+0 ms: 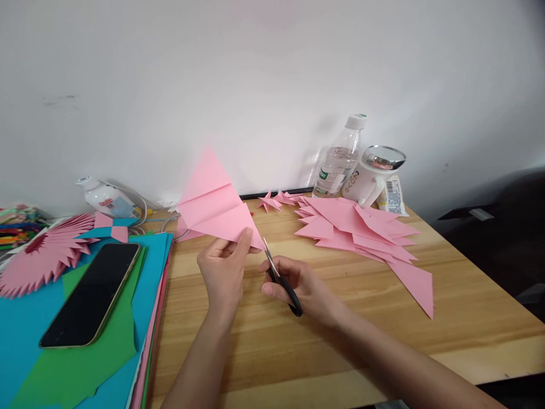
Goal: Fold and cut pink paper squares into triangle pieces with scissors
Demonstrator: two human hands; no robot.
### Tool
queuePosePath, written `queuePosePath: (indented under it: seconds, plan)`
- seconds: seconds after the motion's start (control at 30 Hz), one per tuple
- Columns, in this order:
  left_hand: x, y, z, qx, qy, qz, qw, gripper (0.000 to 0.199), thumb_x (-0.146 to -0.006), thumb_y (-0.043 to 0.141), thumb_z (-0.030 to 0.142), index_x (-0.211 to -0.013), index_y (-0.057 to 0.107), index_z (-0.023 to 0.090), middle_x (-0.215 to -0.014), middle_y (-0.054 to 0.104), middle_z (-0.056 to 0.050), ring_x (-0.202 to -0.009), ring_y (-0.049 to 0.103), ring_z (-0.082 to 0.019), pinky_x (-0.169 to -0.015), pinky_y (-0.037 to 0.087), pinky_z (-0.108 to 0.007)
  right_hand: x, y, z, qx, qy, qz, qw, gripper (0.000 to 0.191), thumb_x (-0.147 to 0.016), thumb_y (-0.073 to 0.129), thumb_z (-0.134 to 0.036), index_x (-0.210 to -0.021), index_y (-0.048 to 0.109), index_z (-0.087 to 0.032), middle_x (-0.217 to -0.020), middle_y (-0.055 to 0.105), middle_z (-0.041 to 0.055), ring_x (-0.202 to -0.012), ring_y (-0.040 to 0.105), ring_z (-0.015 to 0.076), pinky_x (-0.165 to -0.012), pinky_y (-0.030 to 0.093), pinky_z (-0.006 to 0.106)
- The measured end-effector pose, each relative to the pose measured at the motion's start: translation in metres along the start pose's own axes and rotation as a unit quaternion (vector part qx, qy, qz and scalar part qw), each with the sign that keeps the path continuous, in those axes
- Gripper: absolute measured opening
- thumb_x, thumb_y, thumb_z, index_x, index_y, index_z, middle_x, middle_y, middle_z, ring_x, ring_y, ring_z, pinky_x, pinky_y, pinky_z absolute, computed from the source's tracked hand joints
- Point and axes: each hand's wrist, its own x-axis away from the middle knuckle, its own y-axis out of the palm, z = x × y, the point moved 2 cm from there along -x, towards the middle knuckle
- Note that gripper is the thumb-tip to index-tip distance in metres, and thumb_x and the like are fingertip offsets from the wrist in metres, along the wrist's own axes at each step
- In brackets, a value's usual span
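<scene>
A creased pink sheet of paper (215,207) is held up by my left hand (223,270), the thumb on its front near the lower edge. It comes to a point at the top and at the lower right. My right hand (298,284) is closed round black-handled scissors (279,277), whose blades point up and meet the paper's lower right tip. Whether the blades are apart is hard to tell. A pile of folded pink paper pieces (361,227) lies to the right on the wooden table.
Along the wall stand a water bottle (338,159) and a lidded mug (372,176). Small pink stars (270,201) lie near the wall. On the left, a phone (93,295) rests on coloured paper (153,267) beside a pleated pink piece (46,250) and a white bottle (108,196).
</scene>
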Motion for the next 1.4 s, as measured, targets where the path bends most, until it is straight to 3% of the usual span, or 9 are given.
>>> queuePosePath:
  seconds: [0.7,1.4]
  plan:
    - [-0.0006,0.0045,-0.0026,0.079,-0.068,0.018,0.994,0.010,-0.062,0.077,0.021,-0.063,0.070,0.014,-0.057,0.064,0.002,-0.049,0.058,-0.010,-0.046,0.051,-0.022,0.0004,-0.0008,0.0045,0.005,0.017,0.030,0.999,0.037,-0.066,0.078,-0.040,-0.085,0.058,-0.015,-0.058,0.036,-0.0081,-0.053,0.028,0.0064,-0.050,0.022,0.022]
    - [-0.0006,0.0058,-0.0018,0.116,-0.108,0.031,0.987,0.014,-0.055,0.080,0.021,-0.062,0.070,0.013,-0.059,0.064,0.001,-0.052,0.056,-0.009,-0.047,0.052,-0.021,0.0002,-0.0003,0.0054,0.040,0.028,0.058,0.997,0.040,-0.066,0.073,-0.051,-0.078,0.056,-0.016,-0.055,0.034,-0.0076,-0.051,0.025,0.0064,-0.049,0.020,0.023]
